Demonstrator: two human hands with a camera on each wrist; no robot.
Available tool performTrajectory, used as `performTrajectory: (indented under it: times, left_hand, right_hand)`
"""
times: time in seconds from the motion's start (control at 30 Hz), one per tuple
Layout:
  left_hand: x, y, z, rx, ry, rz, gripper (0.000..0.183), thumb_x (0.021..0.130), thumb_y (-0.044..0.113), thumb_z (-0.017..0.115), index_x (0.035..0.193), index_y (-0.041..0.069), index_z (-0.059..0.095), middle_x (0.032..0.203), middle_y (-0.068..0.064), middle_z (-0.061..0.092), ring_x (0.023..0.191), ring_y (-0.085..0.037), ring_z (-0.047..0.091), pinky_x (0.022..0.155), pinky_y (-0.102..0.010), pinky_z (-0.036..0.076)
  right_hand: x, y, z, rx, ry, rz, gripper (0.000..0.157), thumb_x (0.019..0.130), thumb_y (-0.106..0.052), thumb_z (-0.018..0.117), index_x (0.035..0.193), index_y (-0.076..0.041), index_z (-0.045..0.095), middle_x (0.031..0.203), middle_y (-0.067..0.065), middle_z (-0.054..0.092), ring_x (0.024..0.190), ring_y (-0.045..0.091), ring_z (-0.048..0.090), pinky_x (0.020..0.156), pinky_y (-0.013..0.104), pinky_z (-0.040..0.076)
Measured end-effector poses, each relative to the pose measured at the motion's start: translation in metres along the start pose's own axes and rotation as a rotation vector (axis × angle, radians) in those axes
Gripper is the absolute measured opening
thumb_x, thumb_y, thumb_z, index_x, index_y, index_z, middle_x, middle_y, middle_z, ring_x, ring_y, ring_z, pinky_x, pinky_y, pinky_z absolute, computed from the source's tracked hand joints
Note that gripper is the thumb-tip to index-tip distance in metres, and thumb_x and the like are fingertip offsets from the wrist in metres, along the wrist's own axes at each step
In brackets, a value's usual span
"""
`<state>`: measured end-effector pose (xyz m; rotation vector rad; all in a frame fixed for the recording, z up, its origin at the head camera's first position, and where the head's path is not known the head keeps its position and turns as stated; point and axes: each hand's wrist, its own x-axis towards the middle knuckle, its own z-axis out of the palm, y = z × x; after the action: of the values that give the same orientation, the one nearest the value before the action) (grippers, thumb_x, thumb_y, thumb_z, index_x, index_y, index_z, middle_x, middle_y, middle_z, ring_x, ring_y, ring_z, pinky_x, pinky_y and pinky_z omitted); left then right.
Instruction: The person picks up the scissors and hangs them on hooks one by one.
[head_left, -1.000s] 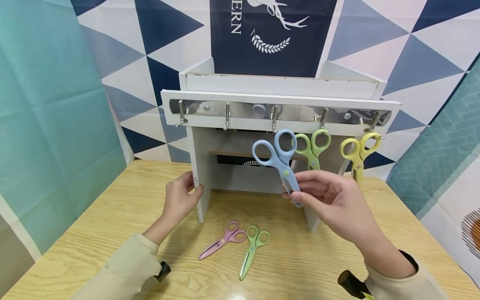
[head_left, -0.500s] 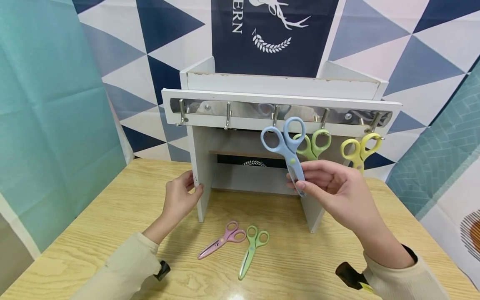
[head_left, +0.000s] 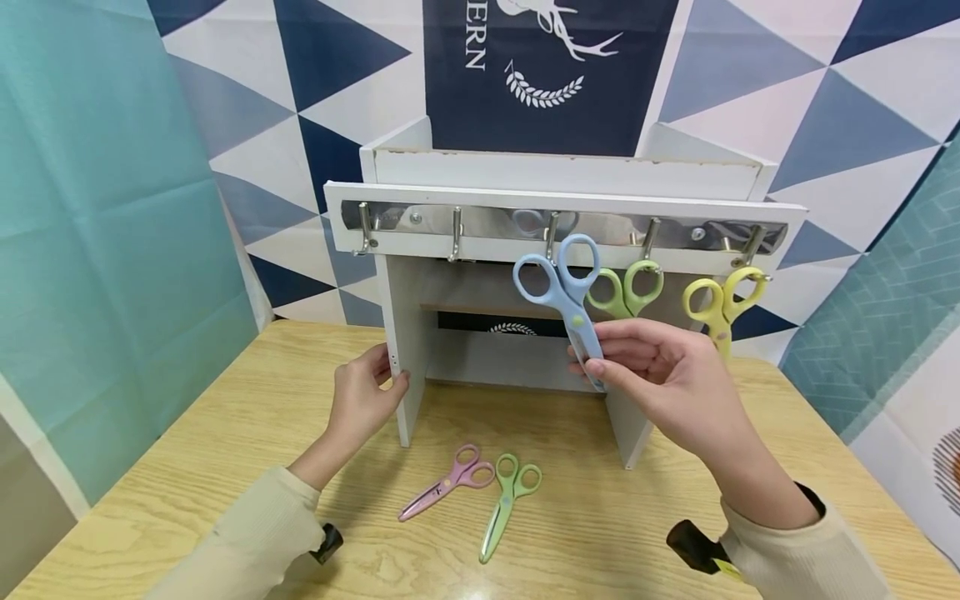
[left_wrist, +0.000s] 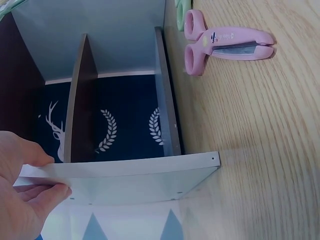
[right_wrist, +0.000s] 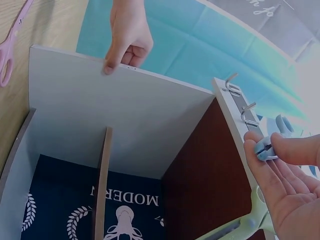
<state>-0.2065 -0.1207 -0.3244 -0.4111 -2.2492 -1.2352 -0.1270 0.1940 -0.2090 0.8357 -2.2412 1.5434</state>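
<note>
My right hand [head_left: 667, 387] pinches a pair of light-blue scissors [head_left: 578, 325] by the blades, with the finger loops uppermost. In the head view the loops overlap the rail's middle hook [head_left: 552, 233]. My left hand [head_left: 363, 390] grips the front edge of the white shelf unit's left side panel [head_left: 407, 358], thumb inside and fingers outside, as the left wrist view also shows. Green scissors [head_left: 619, 308] hang from the fourth hook, partly behind my right hand. Yellow scissors [head_left: 717, 321] hang from the rightmost hook.
Pink scissors [head_left: 447, 482] and another green pair [head_left: 502, 508] lie on the wooden table [head_left: 300, 467] before the unit. The two leftmost hooks on the metal rail [head_left: 495, 221] carry nothing. A patterned cloth [head_left: 352, 75] covers the wall behind.
My right hand has raised the blue scissors toward the middle hook, moved them right, then slightly back left. My left hand stays on the side panel.
</note>
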Motion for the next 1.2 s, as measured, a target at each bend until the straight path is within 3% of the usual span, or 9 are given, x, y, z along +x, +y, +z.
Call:
performTrajectory:
  times: [0.57,0.8,1.2]
  left_hand:
    - [0.001,0.002,0.0,-0.001,-0.005,-0.011,0.038,0.082,-0.003,0.067,0.118,-0.014,0.062,0.113,-0.031,0.069,0.103,-0.04,0.071,0.086,-0.044,0.06]
    - [0.001,0.001,-0.001,0.006,-0.004,-0.009,0.036,0.083,-0.003,0.067,0.117,-0.014,0.062,0.112,-0.031,0.069,0.102,-0.04,0.071,0.086,-0.044,0.06]
    - [-0.001,0.0,0.0,0.029,-0.005,-0.003,0.035,0.083,-0.002,0.067,0.117,-0.012,0.063,0.11,-0.029,0.071,0.1,-0.038,0.072,0.085,-0.044,0.062]
  right_hand:
    - [0.005,0.004,0.005,-0.048,-0.026,0.024,0.027,0.086,0.002,0.069,0.112,0.007,0.065,0.095,-0.014,0.077,0.086,0.006,0.075,0.076,0.018,0.062]
    - [0.007,0.009,0.01,0.03,-0.024,-0.008,0.028,0.085,0.005,0.069,0.111,0.01,0.064,0.094,-0.011,0.078,0.085,0.006,0.075,0.074,0.017,0.062]
    - [0.006,0.01,0.011,-0.065,-0.013,0.013,0.027,0.085,0.004,0.07,0.111,0.007,0.066,0.091,-0.018,0.076,0.085,0.003,0.075,0.073,0.015,0.061]
